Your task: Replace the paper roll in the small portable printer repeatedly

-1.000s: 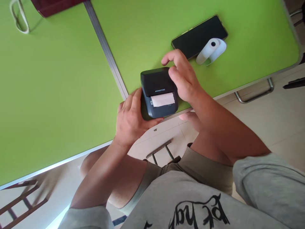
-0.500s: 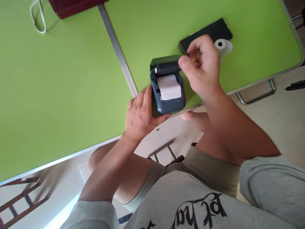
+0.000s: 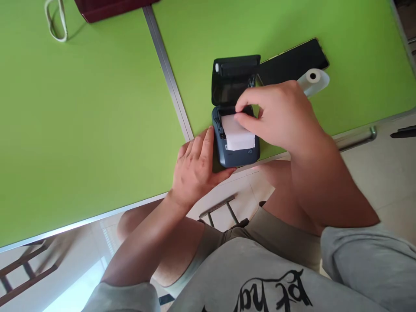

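Note:
A small dark blue-grey label printer (image 3: 238, 158) sits at the table's front edge with its black lid (image 3: 235, 80) swung up and back. White paper (image 3: 239, 134) lies in its bay, the loose end hanging over the front. My left hand (image 3: 195, 167) grips the printer's left side with the fingers, its thumb along the front edge. Over the bay, my right hand (image 3: 276, 112) has thumb and index finger slightly apart, the thumb tip at the paper's upper part. The other right fingers are curled and partly hidden.
Behind my right hand lie a black phone (image 3: 292, 63) and a loose paper roll (image 3: 313, 78). A dark red object (image 3: 113, 8) and a white cord loop (image 3: 57, 21) are at the far left of the green table (image 3: 97, 108). A metal strip (image 3: 167, 71) crosses the tabletop.
The printer's lid has swung further back, from half raised to wide open. My right hand has left the lid and come down to the paper. My left hand stays at the printer.

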The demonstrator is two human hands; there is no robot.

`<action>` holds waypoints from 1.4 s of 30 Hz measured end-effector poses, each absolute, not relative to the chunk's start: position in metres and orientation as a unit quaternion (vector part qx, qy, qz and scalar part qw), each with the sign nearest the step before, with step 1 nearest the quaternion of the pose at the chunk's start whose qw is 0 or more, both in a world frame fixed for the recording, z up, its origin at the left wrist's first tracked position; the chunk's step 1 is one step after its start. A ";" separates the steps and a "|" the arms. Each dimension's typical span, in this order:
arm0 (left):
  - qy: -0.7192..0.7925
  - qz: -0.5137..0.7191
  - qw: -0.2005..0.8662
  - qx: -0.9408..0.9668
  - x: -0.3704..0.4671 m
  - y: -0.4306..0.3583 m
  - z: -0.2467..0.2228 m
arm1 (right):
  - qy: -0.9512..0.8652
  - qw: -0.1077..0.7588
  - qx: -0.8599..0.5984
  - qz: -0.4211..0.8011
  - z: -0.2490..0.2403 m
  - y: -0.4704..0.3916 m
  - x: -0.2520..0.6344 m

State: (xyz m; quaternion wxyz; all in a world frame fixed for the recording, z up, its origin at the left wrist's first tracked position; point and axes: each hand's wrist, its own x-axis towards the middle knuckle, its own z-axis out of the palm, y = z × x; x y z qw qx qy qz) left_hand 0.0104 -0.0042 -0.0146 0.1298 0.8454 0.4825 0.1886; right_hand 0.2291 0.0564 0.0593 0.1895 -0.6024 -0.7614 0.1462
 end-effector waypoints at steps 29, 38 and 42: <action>0.464 0.189 0.120 0.857 0.009 -0.004 -0.010 | -0.582 0.435 -0.457 0.512 0.050 0.060 0.267; 0.470 0.174 0.106 0.859 0.010 -0.002 -0.007 | -0.589 0.508 -0.584 0.232 -0.014 0.062 0.262; 0.461 0.190 0.082 0.863 0.010 -0.002 -0.007 | -0.675 0.446 -0.575 0.121 -0.024 0.060 0.263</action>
